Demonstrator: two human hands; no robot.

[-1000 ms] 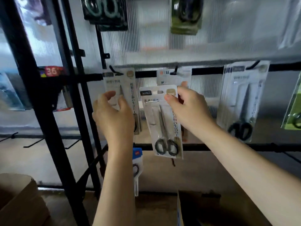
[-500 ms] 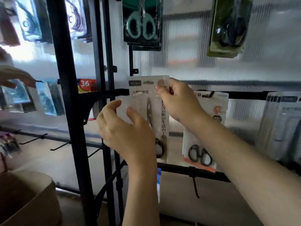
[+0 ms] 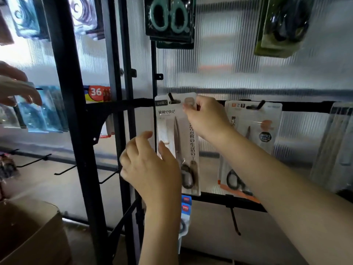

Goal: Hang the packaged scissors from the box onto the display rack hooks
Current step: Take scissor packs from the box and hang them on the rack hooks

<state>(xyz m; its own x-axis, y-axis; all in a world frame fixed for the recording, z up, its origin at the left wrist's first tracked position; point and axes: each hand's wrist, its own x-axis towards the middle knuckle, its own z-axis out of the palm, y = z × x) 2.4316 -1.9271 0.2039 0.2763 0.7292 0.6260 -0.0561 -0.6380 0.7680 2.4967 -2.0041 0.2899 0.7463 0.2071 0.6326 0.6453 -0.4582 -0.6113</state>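
A white scissors package (image 3: 177, 131) with black printed characters hangs on a black hook (image 3: 171, 98) of the display rack's horizontal bar (image 3: 122, 106). My right hand (image 3: 206, 119) pinches its upper right corner with thumb and fingers. My left hand (image 3: 150, 167) hovers in front of the package's lower left, fingers loosely spread, thumb near its face; contact is unclear. A cardboard box (image 3: 32, 234) stands at the lower left.
Another scissors package (image 3: 254, 134) hangs on the hook to the right, more packs (image 3: 332, 146) further right. Green-handled scissors (image 3: 170, 20) and an olive pack (image 3: 280, 25) hang above. Another person's hand (image 3: 17, 88) reaches in at left. Bare hooks (image 3: 63, 170) stick out low left.
The package's hole has slid onto the hook and the hook tip now shows above the card. My left hand has dropped lower and loosened off the package. The view moved closer.
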